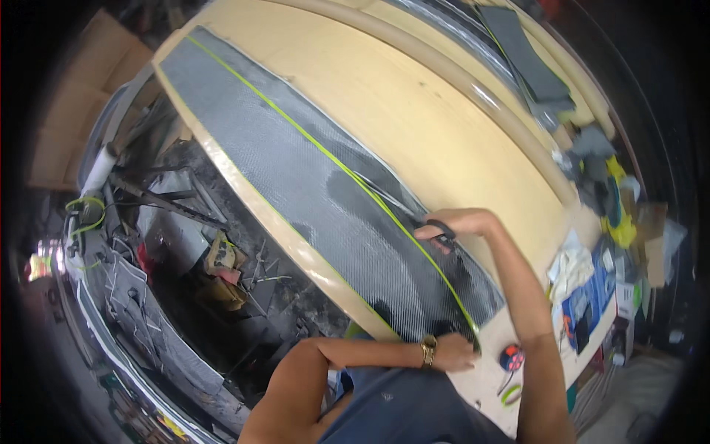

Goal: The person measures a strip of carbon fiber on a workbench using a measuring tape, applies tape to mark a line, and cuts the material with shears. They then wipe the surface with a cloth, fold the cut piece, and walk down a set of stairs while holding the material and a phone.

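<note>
A long dark grey woven sheet [296,170], glossy and carbon-fibre-like, stretches from the far left to near my body. A bright yellow-green line [296,127] runs along its length. My right hand [467,220] is closed around the black handles of a pair of scissors [442,228]. Their blades lie along the sheet, close to the green line, pointing away to the far left. At the sheet's near end my left hand [454,353] rests flat on its edge, with a gold watch on the wrist; its fingertips are blurred.
The sheet lies on a pale wooden table [370,81]. A long cardboard tube [473,92] and dark fabric strips [529,63] lie beyond. On the near right are a red-and-black round tool [511,358], a green tape ring [510,394] and a white cloth [573,268]. Scrap and metal frames clutter the left floor.
</note>
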### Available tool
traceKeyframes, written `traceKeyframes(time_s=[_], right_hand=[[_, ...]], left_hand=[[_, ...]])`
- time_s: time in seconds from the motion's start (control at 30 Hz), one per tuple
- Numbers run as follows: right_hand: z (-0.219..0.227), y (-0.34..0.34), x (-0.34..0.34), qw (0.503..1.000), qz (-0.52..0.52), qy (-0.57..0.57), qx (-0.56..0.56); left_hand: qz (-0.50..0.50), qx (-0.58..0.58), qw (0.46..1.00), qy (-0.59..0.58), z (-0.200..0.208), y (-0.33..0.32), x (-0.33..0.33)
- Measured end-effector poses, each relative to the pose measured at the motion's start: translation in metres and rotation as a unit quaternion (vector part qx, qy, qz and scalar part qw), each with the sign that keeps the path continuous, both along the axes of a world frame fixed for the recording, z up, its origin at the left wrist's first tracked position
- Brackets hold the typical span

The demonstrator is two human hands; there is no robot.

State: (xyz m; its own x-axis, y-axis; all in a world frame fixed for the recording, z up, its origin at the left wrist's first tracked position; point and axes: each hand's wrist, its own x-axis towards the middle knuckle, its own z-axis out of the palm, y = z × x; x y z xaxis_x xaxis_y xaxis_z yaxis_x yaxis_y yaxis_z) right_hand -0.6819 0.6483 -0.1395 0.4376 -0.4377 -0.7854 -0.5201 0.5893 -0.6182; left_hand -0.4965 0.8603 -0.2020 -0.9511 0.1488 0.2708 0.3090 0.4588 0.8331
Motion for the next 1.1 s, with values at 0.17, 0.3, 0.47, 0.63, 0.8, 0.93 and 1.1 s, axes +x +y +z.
traceKeyframes(time_s=[0.17, 0.3, 0.47, 0.63, 0.8, 0.93, 1.1], right_hand=[[0.05, 0.114, -0.058, 0.998, -0.067, -0.01, -0.01], [0.064, 0.218, -0.074, 0.969, -0.22, 0.004, -0.11], [0.048, 0.26, -0.053, 0.931, -0.339, 0.008, -0.138], [0.044, 0.212, -0.009, 0.926, -0.341, -0.066, -0.148], [0.03, 0.128, 0.018, 0.956, -0.242, -0.069, -0.153], [0.033, 0.066, 0.032, 0.969, -0.209, -0.092, -0.093], [0.042, 0.014, 0.034, 0.986, -0.161, -0.045, -0.014]], left_hand=[[0.015, -0.054, 0.989, -0.137, 0.032, -0.031, 0.01], [0.176, -0.129, 0.974, -0.066, 0.029, -0.092, 0.029], [0.339, -0.248, 0.907, -0.024, 0.005, -0.198, 0.06], [0.293, -0.361, 0.885, -0.02, -0.007, -0.25, 0.058], [0.236, -0.361, 0.902, -0.002, -0.02, -0.275, 0.055], [0.217, -0.315, 0.924, 0.027, -0.009, -0.288, 0.06], [0.194, -0.254, 0.945, 0.072, 0.004, -0.298, 0.076]])
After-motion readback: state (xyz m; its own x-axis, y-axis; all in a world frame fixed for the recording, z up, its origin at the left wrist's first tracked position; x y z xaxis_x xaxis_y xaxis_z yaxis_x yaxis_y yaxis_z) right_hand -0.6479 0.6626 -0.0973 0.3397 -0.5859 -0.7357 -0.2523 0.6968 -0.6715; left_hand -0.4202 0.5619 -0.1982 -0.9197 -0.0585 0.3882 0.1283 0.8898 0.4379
